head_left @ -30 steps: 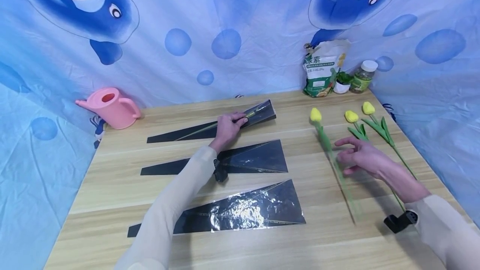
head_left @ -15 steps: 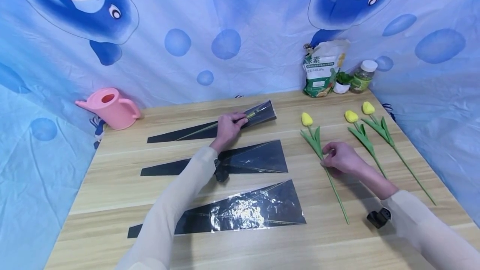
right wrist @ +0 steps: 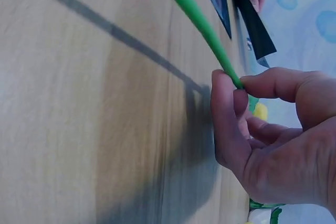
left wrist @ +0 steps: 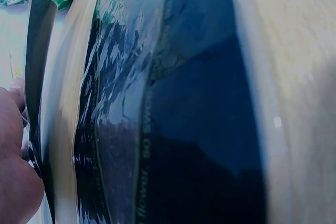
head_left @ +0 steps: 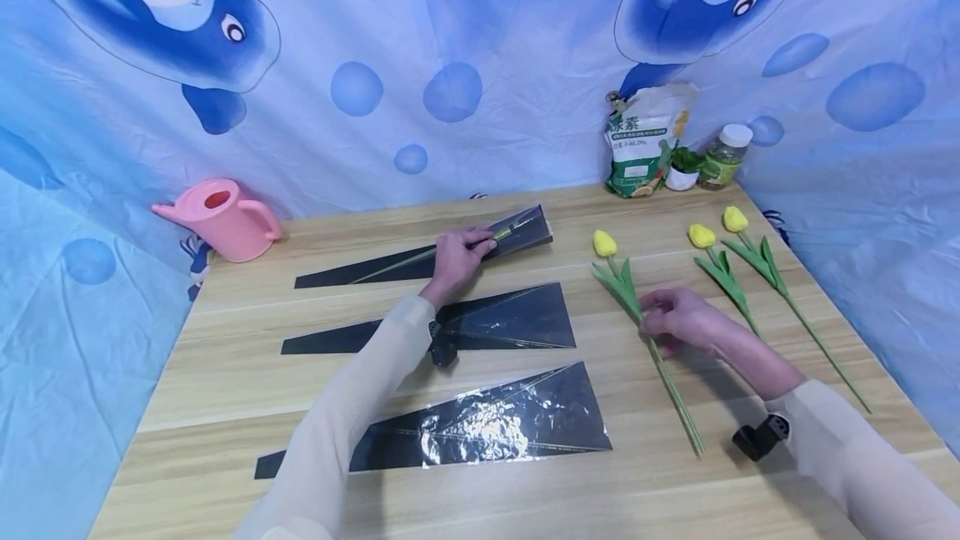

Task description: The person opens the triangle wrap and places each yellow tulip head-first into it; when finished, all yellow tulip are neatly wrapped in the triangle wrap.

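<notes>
My right hand (head_left: 684, 319) pinches the green stem of a yellow artificial tulip (head_left: 604, 245) between thumb and fingertips, just below its leaves. In the right wrist view the stem (right wrist: 197, 17) slants up from the fingertips, its shadow on the table. At the back, my left hand (head_left: 457, 261) grips a long black tapered flower sleeve (head_left: 528, 227), whose wide end is raised. A yellow-green streak runs along that sleeve. The left wrist view has the hand (left wrist: 18, 156) at its left edge, the fingers partly hidden behind the sleeve's black side (left wrist: 38, 61).
Two more black sleeves lie flat, one in the middle (head_left: 517, 319) and a shiny one (head_left: 540, 407) in front. Two tulips (head_left: 701, 236) lie at the right. A pink watering can (head_left: 236, 227), fertilizer bag (head_left: 637, 148), small potted plant (head_left: 682, 169) and lidded jar (head_left: 723, 158) stand behind.
My right hand, spread beside the tulip a second ago, has closed its fingertips on the stem. The tulip's head has moved left and slightly nearer. My left hand stays put.
</notes>
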`<state>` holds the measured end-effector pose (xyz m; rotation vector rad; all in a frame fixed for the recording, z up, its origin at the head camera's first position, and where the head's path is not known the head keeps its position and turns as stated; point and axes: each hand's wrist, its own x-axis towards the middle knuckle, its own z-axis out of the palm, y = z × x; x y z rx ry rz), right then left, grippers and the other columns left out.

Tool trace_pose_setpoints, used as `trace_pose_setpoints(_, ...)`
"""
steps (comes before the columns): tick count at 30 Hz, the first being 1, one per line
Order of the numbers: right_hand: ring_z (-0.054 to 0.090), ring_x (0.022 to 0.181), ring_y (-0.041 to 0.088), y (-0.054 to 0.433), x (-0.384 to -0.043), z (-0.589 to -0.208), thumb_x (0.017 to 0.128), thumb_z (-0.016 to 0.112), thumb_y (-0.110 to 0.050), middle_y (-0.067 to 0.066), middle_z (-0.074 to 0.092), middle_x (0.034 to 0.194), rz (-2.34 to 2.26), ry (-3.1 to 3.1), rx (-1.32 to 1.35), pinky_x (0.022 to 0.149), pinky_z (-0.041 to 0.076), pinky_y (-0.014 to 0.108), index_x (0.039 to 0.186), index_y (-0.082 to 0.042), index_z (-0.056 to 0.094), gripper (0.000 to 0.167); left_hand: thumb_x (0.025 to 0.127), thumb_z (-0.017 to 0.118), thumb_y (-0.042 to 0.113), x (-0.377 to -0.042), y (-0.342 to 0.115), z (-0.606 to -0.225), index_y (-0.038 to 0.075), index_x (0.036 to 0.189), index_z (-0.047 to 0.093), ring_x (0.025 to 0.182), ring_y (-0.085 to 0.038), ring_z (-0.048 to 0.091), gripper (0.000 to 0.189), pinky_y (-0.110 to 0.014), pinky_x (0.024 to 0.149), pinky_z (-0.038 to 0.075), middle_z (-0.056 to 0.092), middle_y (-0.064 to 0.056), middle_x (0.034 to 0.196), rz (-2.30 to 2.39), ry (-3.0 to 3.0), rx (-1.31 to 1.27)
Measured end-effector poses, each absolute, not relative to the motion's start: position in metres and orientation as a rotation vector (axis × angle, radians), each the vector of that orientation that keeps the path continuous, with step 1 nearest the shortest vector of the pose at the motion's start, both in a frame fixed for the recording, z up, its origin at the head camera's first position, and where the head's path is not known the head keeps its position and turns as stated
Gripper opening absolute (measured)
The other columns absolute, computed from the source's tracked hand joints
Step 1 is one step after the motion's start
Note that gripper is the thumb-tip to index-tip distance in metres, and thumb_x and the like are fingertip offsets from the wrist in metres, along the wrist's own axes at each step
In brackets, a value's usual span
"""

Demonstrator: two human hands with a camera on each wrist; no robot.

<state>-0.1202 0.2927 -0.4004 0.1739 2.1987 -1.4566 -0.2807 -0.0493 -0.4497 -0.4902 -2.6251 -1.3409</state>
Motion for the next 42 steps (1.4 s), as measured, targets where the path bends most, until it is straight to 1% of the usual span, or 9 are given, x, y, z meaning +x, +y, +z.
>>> trace_pose_setpoints(6, 0.059, 0.088, 0.021, 0.295, -0.125, -0.397, 0.091, 0.062, 0.004, 0.013, 0.048, 0.102, -1.578, 2.157, 0.136, 0.071, 0.060, 0.041, 0.139, 0.011, 0.033, 0.057, 0.091, 0.077, 0.018, -0.281, -0.050, -0.450, 0.006, 0.109, 0.078, 0.124, -0.030, 0.059, 0.021, -0.042, 0.104, 0.045, 0.071, -0.013, 0.117, -1.321, -2.624, -0.492)
trace_pose_setpoints(12, 0.062, 0.091, 0.024, 0.299, -0.134, -0.388, 0.094, 0.065, 0.000, 0.012, 0.056, 0.102, -1.746, 2.116, 0.114, 0.077, 0.059, 0.047, 0.133, 0.003, 0.036, 0.049, 0.090, 0.077, 0.018, -0.281, -0.050, -0.451, 0.006, 0.109, 0.078, 0.124, -0.029, 0.059, 0.021, -0.042, 0.104, 0.045, 0.071, -0.012, 0.117, -1.317, -2.632, -0.481)
trace_pose_setpoints(15, 0.064, 0.093, 0.024, 0.301, -0.139, -0.382, 0.095, 0.066, -0.002, 0.010, 0.057, 0.103, -1.855, 2.077, 0.125, 0.080, 0.058, 0.048, 0.130, -0.003, 0.038, 0.045, 0.090, 0.077, 0.018, -0.280, -0.050, -0.451, 0.006, 0.108, 0.078, 0.124, -0.029, 0.058, 0.022, -0.042, 0.105, 0.045, 0.071, -0.012, 0.116, -1.317, -2.638, -0.476)
trace_pose_setpoints(19, 0.067, 0.090, 0.019, 0.303, -0.146, -0.372, 0.096, 0.066, -0.002, 0.007, 0.059, 0.102, -2.011, 2.029, 0.131, 0.080, 0.059, 0.046, 0.124, -0.011, 0.040, 0.039, 0.090, 0.077, 0.018, -0.280, -0.050, -0.450, 0.006, 0.108, 0.078, 0.124, -0.029, 0.058, 0.022, -0.042, 0.105, 0.045, 0.071, -0.012, 0.115, -1.324, -2.635, -0.474)
trace_pose_setpoints(25, 0.068, 0.086, 0.016, 0.306, -0.158, -0.362, 0.096, 0.063, 0.005, 0.003, 0.065, 0.092, -2.292, 1.900, 0.103, 0.077, 0.060, 0.041, 0.118, -0.010, 0.040, 0.035, 0.091, 0.077, 0.018, -0.280, -0.050, -0.451, 0.005, 0.110, 0.076, 0.127, -0.027, 0.056, 0.023, -0.041, 0.106, 0.043, 0.072, -0.008, 0.114, -1.341, -2.648, -0.465)
trace_pose_setpoints(30, 0.068, 0.088, 0.015, 0.305, -0.166, -0.356, 0.093, 0.064, 0.008, 0.002, 0.065, 0.092, -2.462, 1.842, 0.139, 0.075, 0.060, 0.039, 0.115, -0.010, 0.039, 0.038, 0.091, 0.076, 0.018, -0.279, -0.050, -0.452, 0.005, 0.110, 0.076, 0.127, -0.028, 0.056, 0.023, -0.042, 0.106, 0.044, 0.072, -0.009, 0.115, -1.343, -2.638, -0.492)
trace_pose_setpoints(35, 0.068, 0.084, 0.019, 0.302, -0.175, -0.352, 0.090, 0.064, 0.015, 0.006, 0.066, 0.086, -2.704, 1.702, 0.150, 0.072, 0.060, 0.042, 0.113, -0.008, 0.039, 0.041, 0.091, 0.077, 0.017, -0.279, -0.050, -0.451, 0.003, 0.108, 0.077, 0.125, -0.030, 0.057, 0.022, -0.043, 0.105, 0.044, 0.073, -0.010, 0.113, -1.331, -2.617, -0.516)
trace_pose_setpoints(39, 0.067, 0.082, 0.018, 0.299, -0.186, -0.351, 0.088, 0.067, 0.015, 0.006, 0.061, 0.086, -2.823, 1.731, 0.222, 0.071, 0.060, 0.041, 0.111, -0.007, 0.039, 0.042, 0.090, 0.077, 0.017, -0.279, -0.050, -0.451, 0.003, 0.109, 0.076, 0.124, -0.031, 0.058, 0.023, -0.042, 0.105, 0.044, 0.072, -0.011, 0.112, -1.332, -2.614, -0.517)
trace_pose_setpoints(42, 0.065, 0.080, 0.017, 0.297, -0.197, -0.351, 0.087, 0.068, 0.013, 0.006, 0.054, 0.088, -2.873, 1.809, 0.298, 0.072, 0.060, 0.040, 0.109, -0.008, 0.037, 0.043, 0.090, 0.077, 0.017, -0.280, -0.050, -0.452, 0.003, 0.109, 0.076, 0.125, -0.031, 0.058, 0.024, -0.042, 0.105, 0.044, 0.072, -0.011, 0.113, -1.338, -2.620, -0.511)
